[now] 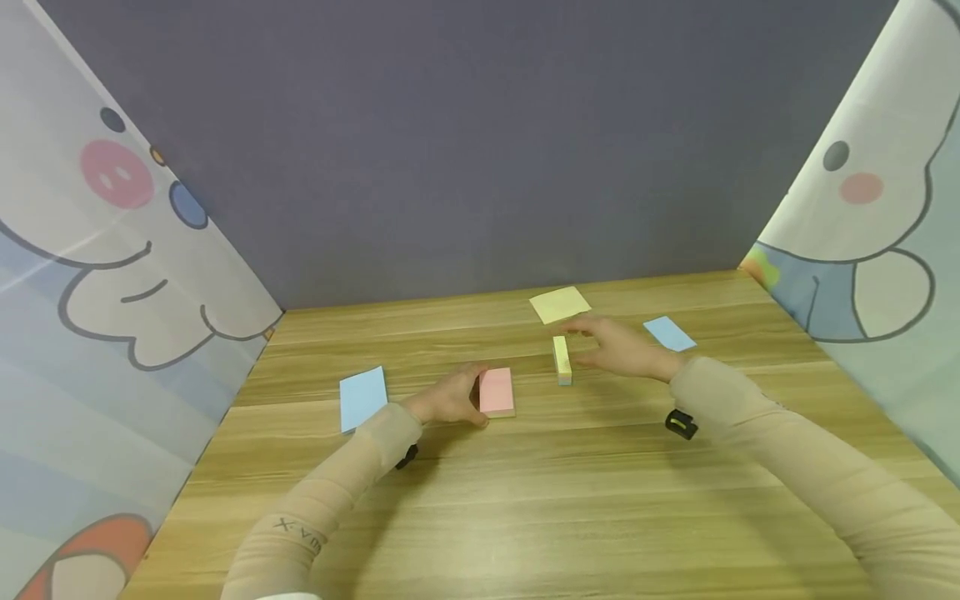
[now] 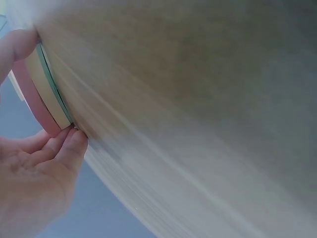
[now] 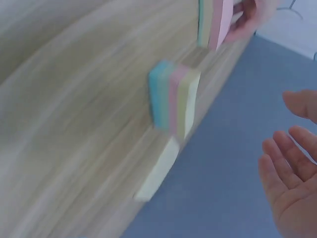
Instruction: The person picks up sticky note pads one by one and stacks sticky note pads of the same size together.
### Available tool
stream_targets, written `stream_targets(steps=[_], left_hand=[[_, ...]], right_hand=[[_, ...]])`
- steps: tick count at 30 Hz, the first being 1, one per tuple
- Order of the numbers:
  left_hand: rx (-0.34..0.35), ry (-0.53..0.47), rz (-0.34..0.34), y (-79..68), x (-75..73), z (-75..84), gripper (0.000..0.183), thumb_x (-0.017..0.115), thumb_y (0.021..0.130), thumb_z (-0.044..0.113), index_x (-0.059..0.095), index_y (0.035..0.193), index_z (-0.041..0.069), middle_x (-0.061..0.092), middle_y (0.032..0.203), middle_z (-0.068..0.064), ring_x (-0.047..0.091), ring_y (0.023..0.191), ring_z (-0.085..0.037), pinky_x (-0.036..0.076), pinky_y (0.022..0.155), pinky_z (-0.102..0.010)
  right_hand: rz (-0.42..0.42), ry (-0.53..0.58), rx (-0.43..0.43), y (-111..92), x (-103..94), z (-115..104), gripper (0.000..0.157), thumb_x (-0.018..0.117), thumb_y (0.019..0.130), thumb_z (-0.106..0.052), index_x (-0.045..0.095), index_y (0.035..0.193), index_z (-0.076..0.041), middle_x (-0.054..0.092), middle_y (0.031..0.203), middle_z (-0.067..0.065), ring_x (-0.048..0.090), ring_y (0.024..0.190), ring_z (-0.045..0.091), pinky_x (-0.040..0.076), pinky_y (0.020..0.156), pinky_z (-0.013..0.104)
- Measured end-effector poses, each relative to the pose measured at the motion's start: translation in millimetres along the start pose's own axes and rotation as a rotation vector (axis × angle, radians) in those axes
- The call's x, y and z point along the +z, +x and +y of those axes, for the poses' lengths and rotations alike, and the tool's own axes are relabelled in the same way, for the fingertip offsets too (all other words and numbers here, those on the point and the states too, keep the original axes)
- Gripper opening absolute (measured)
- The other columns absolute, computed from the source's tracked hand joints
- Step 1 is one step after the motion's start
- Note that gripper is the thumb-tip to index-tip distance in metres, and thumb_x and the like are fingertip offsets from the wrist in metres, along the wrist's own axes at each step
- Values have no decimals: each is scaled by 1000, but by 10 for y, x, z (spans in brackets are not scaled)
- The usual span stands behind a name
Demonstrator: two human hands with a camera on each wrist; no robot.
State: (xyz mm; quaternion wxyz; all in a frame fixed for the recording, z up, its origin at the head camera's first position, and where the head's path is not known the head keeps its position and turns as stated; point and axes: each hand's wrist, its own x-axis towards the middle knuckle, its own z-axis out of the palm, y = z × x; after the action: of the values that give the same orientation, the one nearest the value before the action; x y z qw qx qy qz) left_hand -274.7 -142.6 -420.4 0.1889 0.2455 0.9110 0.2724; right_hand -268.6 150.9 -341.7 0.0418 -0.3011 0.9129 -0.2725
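My left hand (image 1: 448, 395) pinches a pink-topped sticky note pad (image 1: 497, 390) by its two ends, thumb on one and fingertips on the other. In the left wrist view this pad (image 2: 37, 94) shows pink, cream and green layers and sits at the wooden surface. My right hand (image 1: 617, 348) hovers beside a narrow, yellow-topped sticky note pad (image 1: 562, 360), fingers spread and relaxed. The right wrist view shows the right hand (image 3: 297, 183) apart from that pad (image 3: 173, 99), whose layers run blue, green, pink and yellow.
A yellow paper sheet (image 1: 559, 305) lies behind the narrow pad. One blue sheet (image 1: 363, 398) lies at the left, partly by the left sleeve; a smaller blue sheet (image 1: 670, 333) is at the right. A grey panel (image 1: 480, 150) stands behind the wooden table (image 1: 495, 517), with cartoon-printed walls at both sides.
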Motion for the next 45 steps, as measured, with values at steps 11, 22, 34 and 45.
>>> stream_targets(steps=[11,22,34,45], left_hand=[[-2,9,11,-8,-5,-21,97,80,69,19,21,143,-3,32,141,-14,37,125,-27,32,106,-42],[35,13,27,-7,13,-28,95,81,68,18,25,140,-7,35,139,-18,42,119,-27,35,104,-40],[23,19,32,2,17,-15,94,80,68,18,25,141,-5,32,142,-17,37,126,-28,32,106,-40],[14,19,22,-13,15,-26,95,80,68,20,24,142,-2,31,144,-16,34,130,-29,31,107,-41]], right_hand=[[41,-28,50,-157,-283,417,50,61,84,-2,44,130,5,45,132,24,46,116,40,42,94,51],[11,-135,101,-322,-468,774,56,63,79,2,42,130,11,43,132,30,45,115,47,40,93,56],[-54,-273,165,-448,-628,1073,60,68,71,5,45,126,13,42,128,35,41,115,52,40,91,58],[-98,-337,205,-458,-578,1367,65,73,65,1,46,123,14,47,122,36,43,112,54,38,92,60]])
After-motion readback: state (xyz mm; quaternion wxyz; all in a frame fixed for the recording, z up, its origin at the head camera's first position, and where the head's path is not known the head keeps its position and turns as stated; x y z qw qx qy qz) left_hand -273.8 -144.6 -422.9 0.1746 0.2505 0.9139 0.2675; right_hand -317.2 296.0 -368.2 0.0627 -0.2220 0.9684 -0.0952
